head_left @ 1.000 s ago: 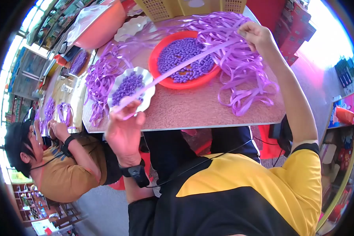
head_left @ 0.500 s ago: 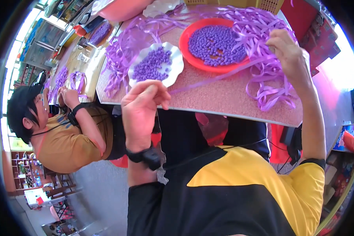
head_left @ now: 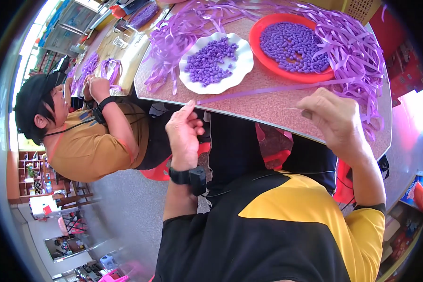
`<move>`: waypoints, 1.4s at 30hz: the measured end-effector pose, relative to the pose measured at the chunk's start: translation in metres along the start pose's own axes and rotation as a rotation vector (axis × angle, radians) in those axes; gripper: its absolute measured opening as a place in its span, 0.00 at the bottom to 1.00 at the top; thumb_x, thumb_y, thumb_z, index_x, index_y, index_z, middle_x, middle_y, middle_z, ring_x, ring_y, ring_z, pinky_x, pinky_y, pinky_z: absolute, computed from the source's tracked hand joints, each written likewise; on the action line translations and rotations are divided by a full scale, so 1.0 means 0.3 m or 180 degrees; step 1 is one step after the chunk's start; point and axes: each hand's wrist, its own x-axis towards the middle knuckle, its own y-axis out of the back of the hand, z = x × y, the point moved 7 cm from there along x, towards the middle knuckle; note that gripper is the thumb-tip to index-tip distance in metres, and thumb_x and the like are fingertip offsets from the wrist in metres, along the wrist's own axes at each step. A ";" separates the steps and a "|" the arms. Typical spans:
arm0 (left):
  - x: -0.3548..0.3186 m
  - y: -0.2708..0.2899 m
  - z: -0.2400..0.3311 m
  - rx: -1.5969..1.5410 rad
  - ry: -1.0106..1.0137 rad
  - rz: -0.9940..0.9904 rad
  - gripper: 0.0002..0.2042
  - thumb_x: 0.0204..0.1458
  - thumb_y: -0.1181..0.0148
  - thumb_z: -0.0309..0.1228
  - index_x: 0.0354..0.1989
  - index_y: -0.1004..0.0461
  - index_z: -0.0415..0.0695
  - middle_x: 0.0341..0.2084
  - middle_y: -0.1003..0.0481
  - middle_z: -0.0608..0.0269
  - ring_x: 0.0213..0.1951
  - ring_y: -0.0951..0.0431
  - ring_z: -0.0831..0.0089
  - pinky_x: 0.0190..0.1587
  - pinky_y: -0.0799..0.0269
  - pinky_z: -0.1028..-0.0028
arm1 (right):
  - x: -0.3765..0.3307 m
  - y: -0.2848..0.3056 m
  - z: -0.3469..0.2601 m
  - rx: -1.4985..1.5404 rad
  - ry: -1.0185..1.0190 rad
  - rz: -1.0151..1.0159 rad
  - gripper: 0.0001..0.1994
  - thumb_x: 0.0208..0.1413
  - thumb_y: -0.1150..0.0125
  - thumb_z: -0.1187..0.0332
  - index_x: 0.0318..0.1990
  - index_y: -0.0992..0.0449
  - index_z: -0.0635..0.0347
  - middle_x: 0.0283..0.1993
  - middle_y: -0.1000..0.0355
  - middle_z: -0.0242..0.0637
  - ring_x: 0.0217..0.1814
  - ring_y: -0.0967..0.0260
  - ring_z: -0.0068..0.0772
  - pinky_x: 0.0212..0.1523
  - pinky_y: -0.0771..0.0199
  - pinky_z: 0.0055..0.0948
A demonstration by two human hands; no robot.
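now our left hand (head_left: 184, 134) pinches one end of the purple ribbon strip (head_left: 268, 90) at the table's (head_left: 268, 110) near edge, right hand (head_left: 336, 120) gripping farther along; light, limp, slippery, we'd pinch near its ends.

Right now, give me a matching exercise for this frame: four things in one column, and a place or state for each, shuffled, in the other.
Things:
1. white plate
2. red tray
3. ribbon strip
4. co-worker

Places or states:
A. stretched between the left hand and right hand
B. seated at the left, at a neighbouring table
C. nearer the table edge, holding a small heap of purple pieces
D. farther back, with loose ribbons draped over its right side

Pairs: 1-C, 2-D, 3-A, 4-B
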 end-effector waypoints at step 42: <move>-0.074 -0.080 0.056 -0.0191 -0.1592 -0.0442 0.05 0.56 0.44 0.25 0.31 0.27 0.37 0.18 0.28 0.63 0.18 0.30 0.76 0.21 0.37 0.78 | -0.050 -0.086 0.072 0.0324 -0.0446 -0.0094 0.11 0.47 0.42 0.81 0.38 0.22 0.61 0.32 0.25 0.41 0.33 0.26 0.43 0.33 0.28 0.34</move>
